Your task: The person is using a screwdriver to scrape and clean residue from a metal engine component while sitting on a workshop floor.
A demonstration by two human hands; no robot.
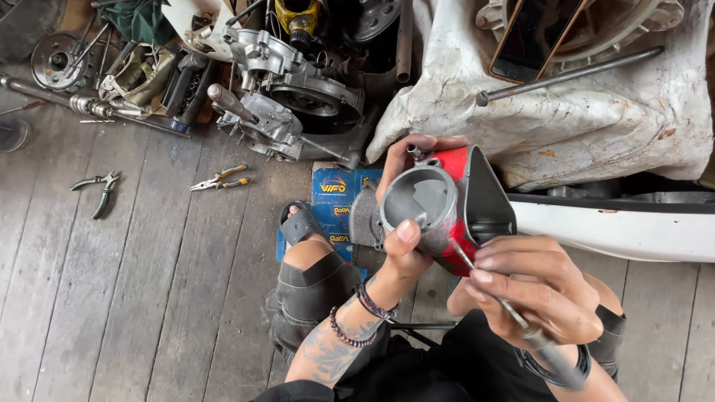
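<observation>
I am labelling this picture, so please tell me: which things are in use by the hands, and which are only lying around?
In use: left hand grips red-and-silver housing; right hand holds thin metal tool against it.

Lying about: black pliers, yellow-handled pliers, engine casing, long rod, phone.

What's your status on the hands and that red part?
Left hand grips red metal housing by its round rim. Right hand holds thin tool, tip at housing. Nothing in the way.

Seen from above, the left hand (406, 216) grips a red and grey metal housing (447, 205) with a round opening, while the right hand (540, 286) holds a thin metal tool (491, 290) against its side, above the wooden floor (134, 298) strewn with pliers (97, 190) and engine parts (287, 97).
</observation>
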